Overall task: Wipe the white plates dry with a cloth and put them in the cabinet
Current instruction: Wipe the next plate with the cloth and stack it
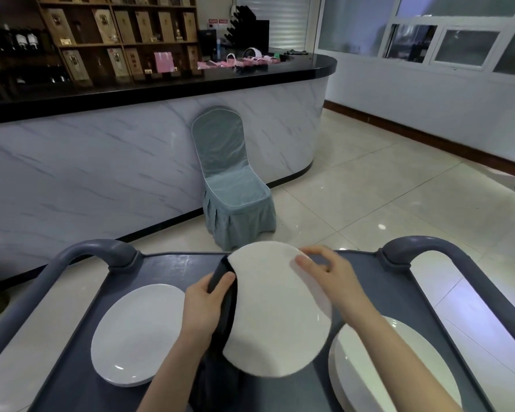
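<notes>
I hold a white plate (274, 316) tilted above the grey cart (173, 266). My left hand (204, 304) grips a dark cloth (225, 310) against the plate's left edge, thumb on top of the cloth. My right hand (329, 272) pinches the plate's upper right rim, with the thumb on its face. The cloth hangs down under the plate. A single white plate (134, 334) lies on the cart at the left. A stack of white plates (366, 373) sits on the cart at the right, partly behind my right forearm.
Curved cart handles rise at the far left (101, 248) and far right (414, 245) corners. Past the cart stand a chair (232, 185) in a grey-blue cover and a marble-fronted counter (101, 173) with a black top. Tiled floor stretches to the right.
</notes>
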`<state>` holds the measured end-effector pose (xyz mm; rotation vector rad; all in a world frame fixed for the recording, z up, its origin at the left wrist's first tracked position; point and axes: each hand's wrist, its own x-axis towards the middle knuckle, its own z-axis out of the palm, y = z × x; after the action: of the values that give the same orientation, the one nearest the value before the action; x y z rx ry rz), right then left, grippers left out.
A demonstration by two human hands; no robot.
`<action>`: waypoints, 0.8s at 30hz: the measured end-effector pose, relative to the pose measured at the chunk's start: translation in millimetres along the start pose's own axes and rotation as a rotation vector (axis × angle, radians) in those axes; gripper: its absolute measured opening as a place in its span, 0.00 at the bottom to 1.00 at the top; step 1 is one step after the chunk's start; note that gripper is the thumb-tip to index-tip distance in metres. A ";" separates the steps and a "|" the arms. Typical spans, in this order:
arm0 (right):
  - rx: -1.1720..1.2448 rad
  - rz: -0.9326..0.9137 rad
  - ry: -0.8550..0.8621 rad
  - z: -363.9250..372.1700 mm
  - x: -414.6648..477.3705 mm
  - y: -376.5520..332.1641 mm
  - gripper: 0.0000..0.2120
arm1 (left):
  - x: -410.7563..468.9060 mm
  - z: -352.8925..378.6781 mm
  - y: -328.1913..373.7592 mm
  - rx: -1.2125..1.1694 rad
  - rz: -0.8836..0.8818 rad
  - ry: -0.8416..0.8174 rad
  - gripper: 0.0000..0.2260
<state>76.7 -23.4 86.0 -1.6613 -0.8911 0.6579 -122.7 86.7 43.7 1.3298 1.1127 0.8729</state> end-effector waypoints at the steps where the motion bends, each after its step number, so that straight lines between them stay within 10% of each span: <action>1: -0.128 -0.036 -0.106 -3.1 4.3 -5.5 0.03 | 3.2 -1.2 4.6 0.084 0.074 -0.096 0.10; 7: -0.399 -0.125 -0.366 7.1 2.3 -12.9 0.24 | 6.7 4.0 20.7 0.272 0.222 -0.383 0.10; 16: 0.525 0.331 0.395 49.5 -22.3 5.6 0.15 | -20.4 32.3 -5.1 -0.443 -0.302 0.326 0.06; 24: -0.090 0.049 -0.177 -0.5 5.0 -11.9 0.10 | 1.9 -4.0 5.0 -0.052 -0.012 -0.044 0.09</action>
<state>77.2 -17.9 97.7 -1.7288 -1.0212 0.8188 -125.4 90.0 48.7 1.2922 1.0565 0.8544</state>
